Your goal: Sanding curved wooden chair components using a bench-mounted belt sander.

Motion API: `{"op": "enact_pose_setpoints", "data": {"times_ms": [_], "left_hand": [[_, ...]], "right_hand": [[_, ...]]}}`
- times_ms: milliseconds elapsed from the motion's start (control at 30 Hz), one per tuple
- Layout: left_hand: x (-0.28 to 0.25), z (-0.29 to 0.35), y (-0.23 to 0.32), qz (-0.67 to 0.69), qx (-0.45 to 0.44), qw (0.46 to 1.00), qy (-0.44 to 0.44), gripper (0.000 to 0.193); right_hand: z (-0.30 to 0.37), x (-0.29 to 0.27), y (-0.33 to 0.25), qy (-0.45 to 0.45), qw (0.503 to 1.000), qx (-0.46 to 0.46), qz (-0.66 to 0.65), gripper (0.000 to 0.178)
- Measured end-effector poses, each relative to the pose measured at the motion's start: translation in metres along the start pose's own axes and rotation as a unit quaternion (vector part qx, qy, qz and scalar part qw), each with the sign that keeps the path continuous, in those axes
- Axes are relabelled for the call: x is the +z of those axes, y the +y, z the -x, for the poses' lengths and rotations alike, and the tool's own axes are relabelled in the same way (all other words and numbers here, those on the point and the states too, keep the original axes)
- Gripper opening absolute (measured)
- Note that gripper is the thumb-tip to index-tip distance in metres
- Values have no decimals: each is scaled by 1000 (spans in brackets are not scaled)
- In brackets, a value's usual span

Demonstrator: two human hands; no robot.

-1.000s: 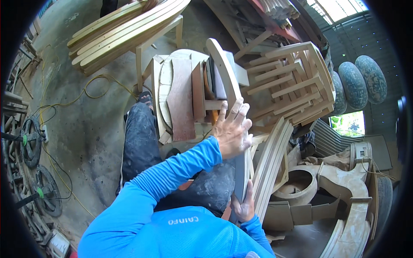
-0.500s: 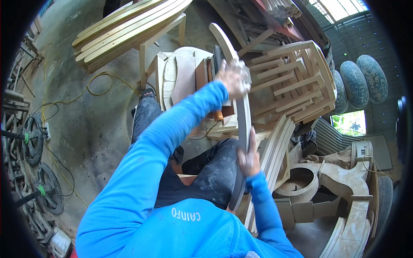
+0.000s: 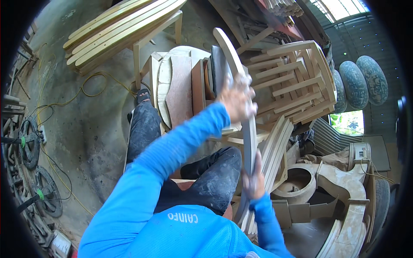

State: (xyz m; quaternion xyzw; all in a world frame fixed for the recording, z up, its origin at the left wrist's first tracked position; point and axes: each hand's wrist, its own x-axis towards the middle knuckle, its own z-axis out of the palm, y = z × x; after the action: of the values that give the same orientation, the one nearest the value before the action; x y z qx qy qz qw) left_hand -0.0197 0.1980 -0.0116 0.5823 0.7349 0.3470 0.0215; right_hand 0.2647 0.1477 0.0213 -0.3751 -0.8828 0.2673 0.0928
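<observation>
A long, curved wooden slat [image 3: 249,139] runs from the far side back toward my right hip. My left hand [image 3: 235,99] is closed over its upper half, the fingers bent across it and slightly blurred. Lower down, my right hand [image 3: 254,182] grips the slat from its right side, with one digit pointing up along the edge. The slat's lower end passes beside my right thigh. Just beyond my left hand stands a workbench-like stack of boards [image 3: 178,84], with a dark grey panel [image 3: 220,64] at its right side.
Long pale slats lie on a wooden stand [image 3: 124,32] at the far left. Slatted wooden frames [image 3: 297,81] are piled to the right, with more strips [image 3: 275,146] beside my right arm. A yellow cable [image 3: 81,88] loops over the floor. Carved wooden parts [image 3: 344,180] stand at the near right.
The slat has shifted slightly to the right and nearer, both hands moving with it. An orange-handled item seen near my left wrist before is now out of sight.
</observation>
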Motion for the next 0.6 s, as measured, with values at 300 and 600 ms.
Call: {"op": "enact_pose_setpoints", "data": {"times_ms": [300, 600], "left_hand": [[-53, -146, -103, -147, -89, 966, -191, 66], [8, 20, 22, -91, 37, 995, 26, 58]], "right_hand": [[-203, 14, -25, -29, 1000, -8, 5, 82], [29, 5, 24, -14, 999, -19, -43, 89]]}}
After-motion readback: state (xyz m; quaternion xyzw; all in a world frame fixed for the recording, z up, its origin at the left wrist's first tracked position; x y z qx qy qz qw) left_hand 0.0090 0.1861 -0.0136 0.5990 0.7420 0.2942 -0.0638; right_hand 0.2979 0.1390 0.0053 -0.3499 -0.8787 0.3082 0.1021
